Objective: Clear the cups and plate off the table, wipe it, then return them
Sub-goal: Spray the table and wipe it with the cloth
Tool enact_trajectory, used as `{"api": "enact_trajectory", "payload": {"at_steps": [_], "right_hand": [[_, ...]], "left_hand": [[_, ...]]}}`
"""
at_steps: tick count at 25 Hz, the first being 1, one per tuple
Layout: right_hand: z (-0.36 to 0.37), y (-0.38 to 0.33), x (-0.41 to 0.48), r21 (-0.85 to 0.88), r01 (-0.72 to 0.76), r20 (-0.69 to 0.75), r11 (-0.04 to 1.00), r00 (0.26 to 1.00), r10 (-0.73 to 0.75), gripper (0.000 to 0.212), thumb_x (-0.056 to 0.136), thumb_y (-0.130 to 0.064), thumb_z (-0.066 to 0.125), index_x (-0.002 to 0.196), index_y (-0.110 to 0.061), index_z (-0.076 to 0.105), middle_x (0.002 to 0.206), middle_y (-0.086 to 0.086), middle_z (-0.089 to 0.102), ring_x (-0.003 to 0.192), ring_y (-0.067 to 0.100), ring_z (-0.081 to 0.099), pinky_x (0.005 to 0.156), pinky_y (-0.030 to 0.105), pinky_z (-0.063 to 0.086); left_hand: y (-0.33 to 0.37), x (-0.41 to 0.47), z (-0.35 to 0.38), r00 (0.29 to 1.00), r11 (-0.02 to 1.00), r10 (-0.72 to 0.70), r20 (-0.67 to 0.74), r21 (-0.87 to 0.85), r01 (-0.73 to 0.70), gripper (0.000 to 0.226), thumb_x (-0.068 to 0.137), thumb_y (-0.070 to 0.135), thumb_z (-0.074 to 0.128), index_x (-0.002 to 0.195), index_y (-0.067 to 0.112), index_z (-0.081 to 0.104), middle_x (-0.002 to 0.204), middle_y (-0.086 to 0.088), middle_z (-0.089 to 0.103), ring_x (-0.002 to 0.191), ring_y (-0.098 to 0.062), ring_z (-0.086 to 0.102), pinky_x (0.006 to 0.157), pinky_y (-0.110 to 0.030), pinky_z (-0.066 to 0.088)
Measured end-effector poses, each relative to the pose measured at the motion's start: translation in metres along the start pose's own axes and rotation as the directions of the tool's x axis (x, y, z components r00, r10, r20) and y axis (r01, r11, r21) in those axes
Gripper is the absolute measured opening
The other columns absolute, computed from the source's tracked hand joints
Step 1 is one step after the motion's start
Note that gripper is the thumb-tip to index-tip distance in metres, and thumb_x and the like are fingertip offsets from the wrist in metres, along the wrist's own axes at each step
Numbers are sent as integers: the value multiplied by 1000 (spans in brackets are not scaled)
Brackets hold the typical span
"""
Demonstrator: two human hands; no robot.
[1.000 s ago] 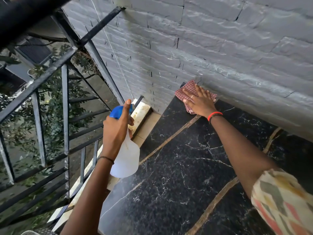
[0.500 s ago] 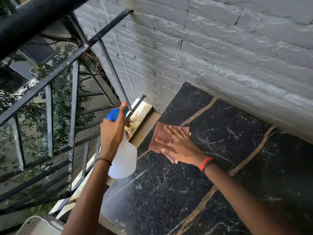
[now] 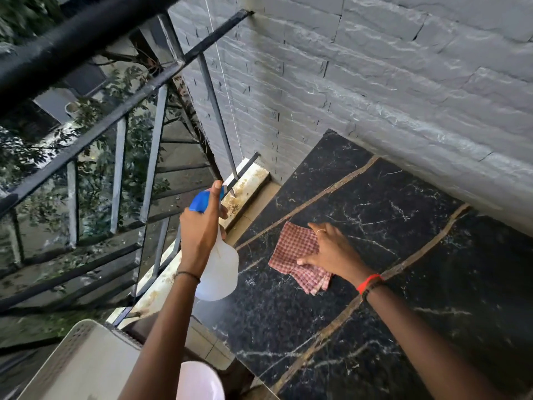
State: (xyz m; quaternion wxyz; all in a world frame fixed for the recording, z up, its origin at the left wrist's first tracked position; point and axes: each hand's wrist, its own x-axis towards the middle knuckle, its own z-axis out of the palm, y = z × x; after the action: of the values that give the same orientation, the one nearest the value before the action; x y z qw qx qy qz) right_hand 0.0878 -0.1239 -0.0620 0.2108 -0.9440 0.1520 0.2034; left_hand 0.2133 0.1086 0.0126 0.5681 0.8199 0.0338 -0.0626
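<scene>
The black marble table (image 3: pixel 375 298) with brown seams fills the right half of the head view. My right hand (image 3: pixel 331 252) lies on a folded red-checked cloth (image 3: pixel 294 249), pressing it flat on the table's left part. My left hand (image 3: pixel 202 226) grips a white spray bottle (image 3: pixel 220 272) with a blue head by its neck, holding it upright just off the table's left edge. A white round plate (image 3: pixel 199 382) shows at the bottom edge, partly hidden by my left arm. No cups are visible.
A grey stone wall (image 3: pixel 375 82) runs along the table's far side. A black metal railing (image 3: pixel 115 140) stands to the left over a drop with trees. A white perforated chair or tray (image 3: pixel 78 368) sits at the bottom left.
My right hand has drawn the cloth from the far corner by the wall back toward me along the table's left side. The left hand has kept the bottle about where it was.
</scene>
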Motion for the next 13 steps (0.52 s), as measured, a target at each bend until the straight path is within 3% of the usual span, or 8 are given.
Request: {"api": "enact_trajectory", "payload": {"at_steps": [3, 5, 7, 8, 10, 11, 13], "right_hand": [[2, -13, 6, -164, -61, 4, 985, 998, 62, 99, 66, -63, 74, 138, -6, 37, 137, 14, 42, 128, 30, 39, 106, 43, 35], [5, -17, 9, -177, -109, 6, 978, 994, 112, 95, 63, -61, 78, 132, -5, 42, 135, 14, 46, 126, 31, 42, 105, 45, 36], [10, -17, 9, -108, -170, 18, 980, 985, 173, 76, 62, -56, 81, 114, -8, 55, 119, 9, 58, 112, 26, 54, 94, 42, 45], [12, -16, 6, -44, -196, 25, 980, 980, 197, 57, 62, -54, 82, 94, -12, 60, 99, 4, 62, 91, 20, 60, 79, 35, 49], [16, -13, -2, 104, -251, 45, 962, 968, 247, 44, 61, -49, 85, 63, -19, 53, 66, -6, 57, 58, 11, 52, 51, 24, 37], [18, -12, -5, 162, -267, 43, 950, 964, 264, 44, 61, -46, 86, 60, -17, 53, 61, -7, 58, 54, 10, 52, 48, 23, 33], [19, -7, -10, 236, -270, 40, 934, 963, 268, 36, 63, -38, 87, 64, -15, 60, 66, -3, 65, 61, 14, 60, 53, 24, 41]], "left_hand": [[-6, -12, -12, 1000, 1000, -10, -19, -12, 10, 63, 85, 74, 45, 58, 18, 56, 57, -6, 63, 42, -23, 56, 61, -42, 52], [-7, -18, -19, 999, 999, -17, -46, -33, 16, 60, 85, 74, 45, 57, 23, 56, 56, -6, 63, 42, -22, 56, 60, -44, 52], [-9, -24, -28, 997, 999, -21, -77, -40, 18, 58, 85, 74, 45, 55, 25, 56, 53, -2, 61, 40, -19, 56, 59, -40, 50], [-11, -28, -35, 996, 999, -28, -90, -46, 24, 59, 84, 75, 45, 57, 24, 57, 53, 0, 61, 40, -18, 56, 58, -38, 49], [-14, -35, -48, 993, 998, -40, -111, -59, 34, 57, 84, 74, 46, 61, 24, 60, 58, 3, 64, 38, -17, 55, 55, -32, 47], [-15, -39, -55, 991, 997, -43, -125, -72, 34, 54, 85, 73, 47, 61, 27, 61, 60, 3, 65, 38, -15, 55, 55, -31, 48], [-16, -48, -71, 985, 994, -39, -167, -110, 21, 43, 86, 67, 52, 59, 36, 63, 62, 6, 66, 42, -6, 56, 56, -23, 49]]}}
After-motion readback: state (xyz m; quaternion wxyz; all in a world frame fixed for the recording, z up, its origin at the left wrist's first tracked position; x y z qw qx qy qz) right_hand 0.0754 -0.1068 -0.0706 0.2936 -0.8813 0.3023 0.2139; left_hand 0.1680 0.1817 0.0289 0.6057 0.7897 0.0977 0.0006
